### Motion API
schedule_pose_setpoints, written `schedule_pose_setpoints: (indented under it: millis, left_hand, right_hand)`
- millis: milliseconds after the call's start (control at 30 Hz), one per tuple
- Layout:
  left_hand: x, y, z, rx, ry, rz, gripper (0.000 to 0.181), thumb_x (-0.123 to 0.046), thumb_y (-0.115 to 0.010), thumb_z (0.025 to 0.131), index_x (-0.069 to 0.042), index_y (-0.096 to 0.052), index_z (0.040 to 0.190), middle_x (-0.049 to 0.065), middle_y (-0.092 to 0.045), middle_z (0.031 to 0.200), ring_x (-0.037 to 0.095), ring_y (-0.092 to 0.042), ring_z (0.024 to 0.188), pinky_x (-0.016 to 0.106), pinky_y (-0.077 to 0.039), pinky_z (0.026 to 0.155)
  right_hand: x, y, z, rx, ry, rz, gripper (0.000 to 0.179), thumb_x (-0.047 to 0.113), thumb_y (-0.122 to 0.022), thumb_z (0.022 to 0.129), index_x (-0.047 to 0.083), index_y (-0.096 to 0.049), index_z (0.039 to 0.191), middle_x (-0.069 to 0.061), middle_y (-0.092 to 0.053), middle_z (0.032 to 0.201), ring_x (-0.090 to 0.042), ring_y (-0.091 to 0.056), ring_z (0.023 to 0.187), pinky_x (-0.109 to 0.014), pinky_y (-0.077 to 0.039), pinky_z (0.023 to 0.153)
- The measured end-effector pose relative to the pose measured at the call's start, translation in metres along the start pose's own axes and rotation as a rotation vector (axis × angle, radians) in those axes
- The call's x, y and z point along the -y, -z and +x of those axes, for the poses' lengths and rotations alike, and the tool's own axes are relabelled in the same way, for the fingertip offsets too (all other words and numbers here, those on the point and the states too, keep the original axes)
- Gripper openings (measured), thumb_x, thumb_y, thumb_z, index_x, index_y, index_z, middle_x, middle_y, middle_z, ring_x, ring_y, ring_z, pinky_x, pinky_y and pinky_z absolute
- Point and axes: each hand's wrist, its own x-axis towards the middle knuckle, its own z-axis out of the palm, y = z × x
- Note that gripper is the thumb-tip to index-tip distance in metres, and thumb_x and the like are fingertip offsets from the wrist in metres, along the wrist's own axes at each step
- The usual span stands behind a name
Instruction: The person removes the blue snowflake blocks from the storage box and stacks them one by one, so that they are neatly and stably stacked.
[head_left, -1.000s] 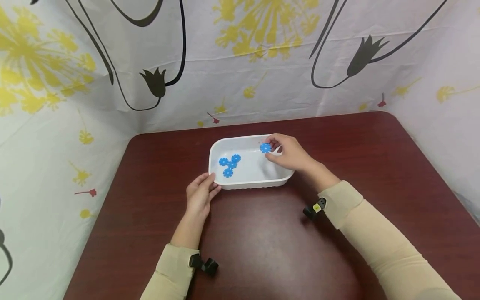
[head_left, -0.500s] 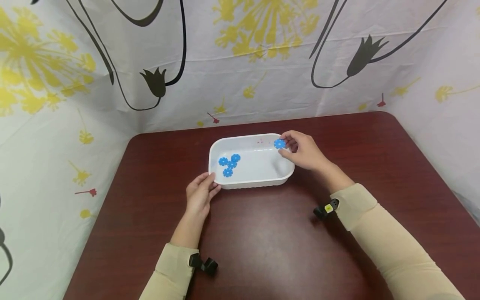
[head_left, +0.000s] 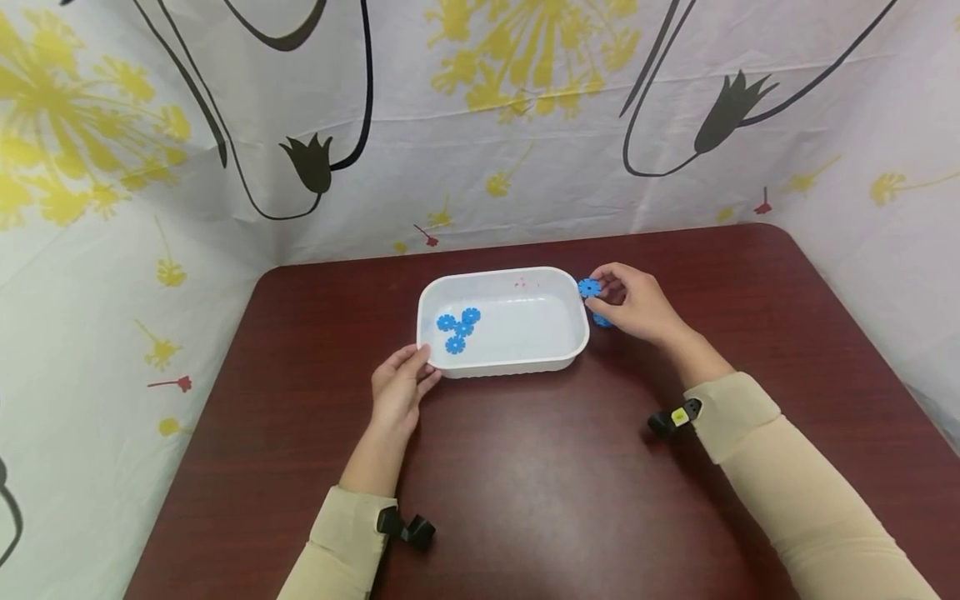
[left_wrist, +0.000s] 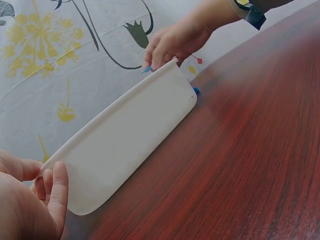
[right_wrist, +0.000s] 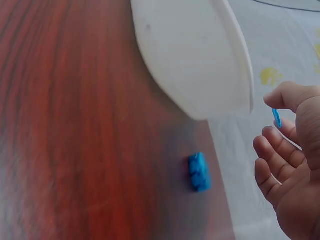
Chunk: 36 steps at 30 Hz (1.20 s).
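Observation:
My right hand (head_left: 632, 303) pinches a blue snowflake-shaped disc (head_left: 589, 287) between thumb and forefinger, just past the tray's right rim. In the right wrist view the disc shows edge-on, and a short stack of blue discs (right_wrist: 199, 172) sits on the table beside the tray; in the head view my hand partly covers that stack. My left hand (head_left: 397, 390) grips the front left corner of the white tray (head_left: 495, 368), thumb at the rim and fingers against the outer wall. Several more blue discs (head_left: 464, 330) lie in a cluster at the tray's left side.
The tray stands on a dark red-brown wooden table (head_left: 510, 483), towards its far edge. A white cloth with yellow and dark flower prints (head_left: 525, 192) hangs behind and at both sides. Black wrist cameras are strapped to both sleeves.
My right hand has moved right with the pinched disc, from over the tray to outside its right rim, beside the stack. My left hand and the tray have stayed in place.

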Motion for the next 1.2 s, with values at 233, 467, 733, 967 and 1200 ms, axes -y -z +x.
schedule_pose_setpoints:
  millis: [233,467,733,967,1200]
  left_hand:
    - [-0.001,0.000,0.000,-0.002,-0.002,-0.006,0.029,-0.010,-0.072,0.095,0.000,-0.060,0.119,0.008,-0.060,0.089,0.013,-0.063,0.072,0.029,-0.064,0.075]
    - [0.000,-0.001,0.000,-0.007,-0.007,-0.016,0.023,-0.008,-0.071,0.095,-0.001,-0.060,0.115,0.008,-0.061,0.087,0.012,-0.063,0.070,0.028,-0.064,0.074]
    - [0.000,-0.002,0.000,-0.006,-0.015,-0.023,0.020,-0.008,-0.071,0.095,-0.002,-0.060,0.111,0.006,-0.061,0.083,0.011,-0.063,0.069,0.027,-0.064,0.072]
    - [0.001,-0.001,0.000,-0.004,-0.012,-0.007,0.025,-0.009,-0.071,0.095,-0.001,-0.059,0.116,0.008,-0.061,0.087,0.012,-0.064,0.070,0.028,-0.064,0.073]
    - [0.001,-0.001,0.000,-0.007,-0.008,0.004,0.026,-0.010,-0.071,0.096,-0.001,-0.060,0.116,0.009,-0.061,0.088,0.012,-0.064,0.070,0.028,-0.064,0.074]
  right_hand:
    - [-0.018,0.002,-0.007,0.022,-0.048,-0.039,0.032,0.013,-0.076,0.090,0.001,-0.061,0.116,-0.014,-0.065,0.100,-0.027,-0.063,0.089,-0.029,-0.052,0.074]
    - [-0.030,0.003,-0.012,0.089,-0.068,-0.075,0.034,0.012,-0.076,0.090,-0.001,-0.061,0.118,-0.018,-0.064,0.105,-0.031,-0.062,0.094,-0.038,-0.051,0.075]
    - [-0.040,0.001,-0.015,0.134,-0.073,-0.098,0.036,0.013,-0.078,0.088,-0.002,-0.062,0.116,-0.018,-0.059,0.110,-0.033,-0.060,0.100,-0.042,-0.051,0.079]
    - [-0.045,-0.001,-0.015,0.147,-0.049,-0.107,0.036,0.011,-0.079,0.087,-0.004,-0.062,0.116,-0.019,-0.058,0.109,-0.034,-0.061,0.100,-0.045,-0.051,0.081]
    - [-0.048,-0.001,-0.015,0.160,-0.043,-0.113,0.037,0.008,-0.078,0.086,-0.005,-0.062,0.117,-0.021,-0.058,0.111,-0.037,-0.061,0.102,-0.048,-0.051,0.085]
